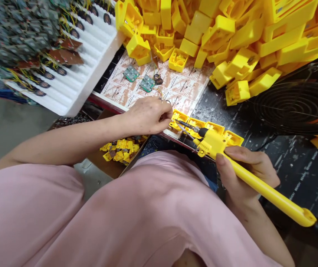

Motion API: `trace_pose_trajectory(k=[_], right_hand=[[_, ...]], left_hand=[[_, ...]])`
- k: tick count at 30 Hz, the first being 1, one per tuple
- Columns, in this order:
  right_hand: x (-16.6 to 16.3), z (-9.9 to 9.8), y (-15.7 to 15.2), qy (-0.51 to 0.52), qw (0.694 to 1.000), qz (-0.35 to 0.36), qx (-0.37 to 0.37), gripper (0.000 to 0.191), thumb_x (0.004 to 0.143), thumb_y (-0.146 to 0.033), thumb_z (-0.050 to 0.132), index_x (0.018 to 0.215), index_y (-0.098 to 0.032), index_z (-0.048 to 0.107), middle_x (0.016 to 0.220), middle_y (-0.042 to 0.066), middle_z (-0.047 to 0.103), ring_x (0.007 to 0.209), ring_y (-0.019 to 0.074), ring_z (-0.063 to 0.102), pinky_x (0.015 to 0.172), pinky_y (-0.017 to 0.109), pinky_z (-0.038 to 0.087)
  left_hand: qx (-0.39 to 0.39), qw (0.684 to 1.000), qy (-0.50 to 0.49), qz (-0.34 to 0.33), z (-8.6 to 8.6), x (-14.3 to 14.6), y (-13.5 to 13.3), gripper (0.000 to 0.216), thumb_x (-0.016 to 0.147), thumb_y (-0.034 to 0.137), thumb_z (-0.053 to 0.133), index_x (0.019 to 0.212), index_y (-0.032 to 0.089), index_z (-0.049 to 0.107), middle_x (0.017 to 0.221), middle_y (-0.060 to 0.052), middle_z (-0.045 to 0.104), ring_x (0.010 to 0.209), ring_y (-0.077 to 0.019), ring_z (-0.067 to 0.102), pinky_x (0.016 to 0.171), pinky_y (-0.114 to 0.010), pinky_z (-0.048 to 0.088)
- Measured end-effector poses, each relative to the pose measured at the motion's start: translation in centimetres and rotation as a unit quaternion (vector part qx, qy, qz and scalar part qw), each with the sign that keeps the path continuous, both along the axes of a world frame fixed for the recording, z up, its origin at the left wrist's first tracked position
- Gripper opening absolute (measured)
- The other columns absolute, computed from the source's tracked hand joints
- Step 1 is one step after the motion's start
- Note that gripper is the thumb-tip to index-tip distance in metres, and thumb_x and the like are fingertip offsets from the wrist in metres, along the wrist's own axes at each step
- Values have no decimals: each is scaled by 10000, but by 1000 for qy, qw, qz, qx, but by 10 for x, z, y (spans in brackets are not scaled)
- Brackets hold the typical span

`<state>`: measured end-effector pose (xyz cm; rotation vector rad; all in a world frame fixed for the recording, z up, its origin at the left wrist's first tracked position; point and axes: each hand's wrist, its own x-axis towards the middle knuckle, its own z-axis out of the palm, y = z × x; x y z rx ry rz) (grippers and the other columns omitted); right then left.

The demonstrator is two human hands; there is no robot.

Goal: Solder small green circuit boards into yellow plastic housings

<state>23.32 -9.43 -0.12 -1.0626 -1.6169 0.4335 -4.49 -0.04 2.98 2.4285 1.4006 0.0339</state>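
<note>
Your right hand (248,168) is wrapped around the long yellow soldering iron (259,181), gripping it just behind the bulky head, with the metal tip (185,124) lying over the row of yellow housings (206,129) at the near edge of the tabletop (300,167). Your left hand (147,115) is pinched shut at the leftmost housing of that row; what the fingertips grasp is too small to make out, probably a thin wire or part.

The iron looks light and stiff, but its long handle gives leverage, so hold it close to the head as you do, and never forward of the yellow body where the metal likely runs hot. The housings look like hard, light, smooth plastic that would slide easily, so steady one by its side walls. The small green circuit boards (147,83) on the printed sheet (181,92) trail fine wires and look fragile; take them by the edges, not by the leads.
</note>
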Motion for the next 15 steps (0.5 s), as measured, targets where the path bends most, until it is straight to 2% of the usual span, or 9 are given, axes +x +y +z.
trace_pose_trajectory(k=[4, 9, 13, 15], right_hand=[[-5, 6, 4, -38, 999, 25, -2, 339, 873, -104, 865, 1101, -319, 738, 854, -31, 803, 658, 216, 771, 558, 342, 650], [-1, 15, 16, -127, 984, 113, 53, 303, 863, -58, 843, 998, -280, 686, 787, -40, 764, 617, 175, 738, 536, 286, 625], [8, 30, 20, -207, 959, 175, 83, 330, 826, -37, 884, 998, -236, 684, 839, -22, 775, 662, 133, 730, 620, 242, 629], [14, 36, 18, -202, 962, 174, 53, 294, 848, -60, 877, 1004, -235, 701, 867, -20, 778, 689, 130, 736, 664, 248, 641]], left_hand=[[-9, 1000, 5, 0, 1, 2, -1, 281, 908, 284, 541, 960, 199, 804, 853, -59, 800, 877, -243, 753, 799, -338, 495], [12, 1000, 4, -1, -1, 3, -1, 293, 896, 295, 524, 923, 200, 800, 801, -60, 775, 842, -240, 732, 760, -334, 469], [27, 1000, 8, -5, -4, 3, -1, 306, 892, 300, 513, 921, 193, 798, 803, -65, 772, 844, -249, 732, 758, -339, 466], [35, 999, 11, -7, -5, 4, -1, 305, 892, 301, 513, 923, 193, 797, 806, -63, 774, 846, -250, 732, 761, -339, 468]])
